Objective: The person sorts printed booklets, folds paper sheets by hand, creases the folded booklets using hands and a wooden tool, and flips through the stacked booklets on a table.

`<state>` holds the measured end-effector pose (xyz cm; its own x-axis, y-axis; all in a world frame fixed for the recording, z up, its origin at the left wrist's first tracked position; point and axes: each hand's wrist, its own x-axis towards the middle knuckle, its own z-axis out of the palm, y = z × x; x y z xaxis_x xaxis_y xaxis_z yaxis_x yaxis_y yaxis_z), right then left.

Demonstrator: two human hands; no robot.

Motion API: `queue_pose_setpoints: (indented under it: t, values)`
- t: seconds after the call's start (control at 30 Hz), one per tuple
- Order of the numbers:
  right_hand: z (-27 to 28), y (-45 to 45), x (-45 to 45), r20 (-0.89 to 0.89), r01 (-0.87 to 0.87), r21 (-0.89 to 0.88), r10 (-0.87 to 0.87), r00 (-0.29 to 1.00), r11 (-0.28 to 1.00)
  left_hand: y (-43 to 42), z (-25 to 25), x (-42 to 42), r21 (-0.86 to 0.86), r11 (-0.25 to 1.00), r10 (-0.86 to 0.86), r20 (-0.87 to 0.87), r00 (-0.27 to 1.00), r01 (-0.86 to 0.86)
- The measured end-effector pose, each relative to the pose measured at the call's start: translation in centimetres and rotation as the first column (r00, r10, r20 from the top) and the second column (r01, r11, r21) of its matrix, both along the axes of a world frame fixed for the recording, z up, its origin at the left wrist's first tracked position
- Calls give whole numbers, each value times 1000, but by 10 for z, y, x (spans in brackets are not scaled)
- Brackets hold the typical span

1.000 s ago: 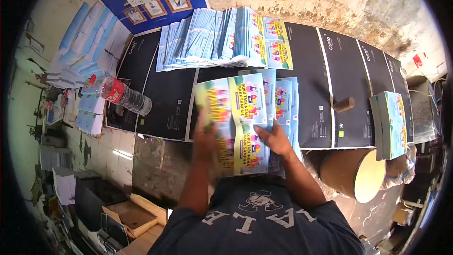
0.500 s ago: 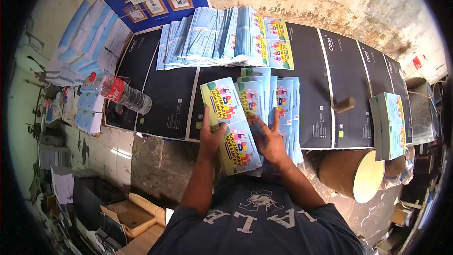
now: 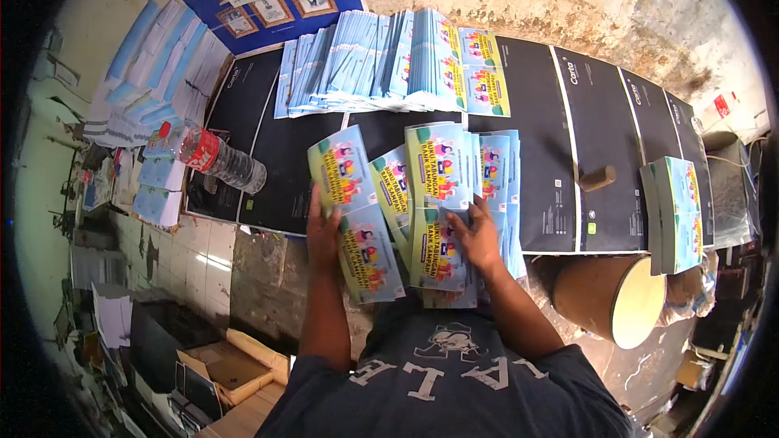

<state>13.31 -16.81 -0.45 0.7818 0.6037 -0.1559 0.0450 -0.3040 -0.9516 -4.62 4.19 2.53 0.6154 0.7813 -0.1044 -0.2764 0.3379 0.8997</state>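
My left hand (image 3: pixel 324 231) grips the left edge of a folded printed cover (image 3: pixel 357 219), tilted to the left, with its thumb on top. Fingers bent, my right hand (image 3: pixel 476 235) is on the right edge of another cover (image 3: pixel 439 195) that stands nearly straight in front of me. Between the two, a further cover (image 3: pixel 393 186) lies slanted, partly hidden. More covers (image 3: pixel 497 164) overlap to the right, beneath and beyond my right hand. Behind them a long row of folded covers (image 3: pixel 357 61) leans along the back of the black table (image 3: pixel 535 130).
A plastic bottle (image 3: pixel 219 158) lies at the table's left, near paper stacks (image 3: pixel 162 65). On the right are a small brown block (image 3: pixel 598 178) and a pile of covers (image 3: pixel 677 215). A round drum (image 3: pixel 608 300) stands by the front edge.
My left hand has moved left with a cover, apart from the others. My right hand has shifted slightly, and an upright cover now lies beside it.
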Motion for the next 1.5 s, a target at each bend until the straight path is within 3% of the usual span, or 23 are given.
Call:
queue_pose_setpoints:
  t: [0.07,0.13,0.2,0.23,0.4,0.47,0.53,0.6,0.63,0.67,0.73,0.77,0.87,0.9,1.03,1.13,1.17,1.27,1.33,1.37,1.4,1.47,1.5]
  values:
    - [-6,3,-3,241,-21,-178,64,968,984,-4,-9,11,317,939,-83,-162,983,131]
    - [-10,2,-2,272,-33,-212,91,958,977,-26,-30,37,236,950,-171,-152,973,204]
    - [-8,0,1,94,-98,-126,110,989,987,-42,-42,55,319,903,-225,-216,950,286]
    - [-2,1,-1,238,-103,-220,156,959,970,-40,-49,56,320,903,-227,-212,950,287]
    - [-14,2,5,165,-105,-28,108,980,994,-22,-33,39,184,973,-113,-137,984,137]
    - [1,3,4,-173,-29,36,35,984,999,-1,-57,22,210,970,-105,-100,989,124]
    - [-13,2,6,-45,-15,110,20,999,994,23,-69,8,552,829,88,-290,953,91]
    - [-37,-2,12,97,-105,32,101,990,994,31,-37,-11,285,958,3,-143,990,38]
    - [-44,-2,7,333,-67,-67,85,939,996,28,-25,-17,37,998,-50,117,992,46]
    - [-39,-2,1,330,-69,-68,87,940,995,26,-15,-15,36,998,-48,115,992,44]
    - [-13,0,-11,258,-26,-131,60,964,991,20,0,-4,335,938,45,-362,931,85]
    - [-2,2,-12,244,-39,-64,53,968,997,16,-27,-1,478,872,37,-279,960,105]
    - [21,3,-6,30,-217,-287,235,971,933,-15,-29,23,344,924,-79,-257,963,168]
    - [9,1,-6,168,-175,-126,195,966,976,-18,-30,29,345,924,-79,-252,965,166]
    - [-15,-3,6,143,-128,68,117,983,989,-33,-32,49,284,936,-182,-107,977,205]
    - [-9,3,4,59,-147,-34,149,987,989,-39,-41,58,375,899,-202,-100,974,225]
    - [-13,3,7,143,-132,-26,135,980,991,-39,-45,58,304,931,-180,-97,979,201]
    - [-3,0,4,84,-56,39,52,995,998,-34,-54,53,181,974,-132,-51,990,139]
    - [-12,2,3,129,-43,91,31,991,995,-32,-51,48,25,973,-217,-239,946,230]
    - [-16,0,5,116,-51,51,45,992,997,-36,-51,49,-104,961,-270,-120,955,258]
    - [-13,0,5,105,-59,11,58,993,998,-39,-40,49,-104,961,-267,-121,956,256]
    - [-11,1,3,94,-49,21,46,994,999,-46,-6,51,-4,904,-396,-384,834,427]
    - [-10,1,2,83,-36,32,33,996,999,-48,-9,54,25,916,-370,-328,869,399]
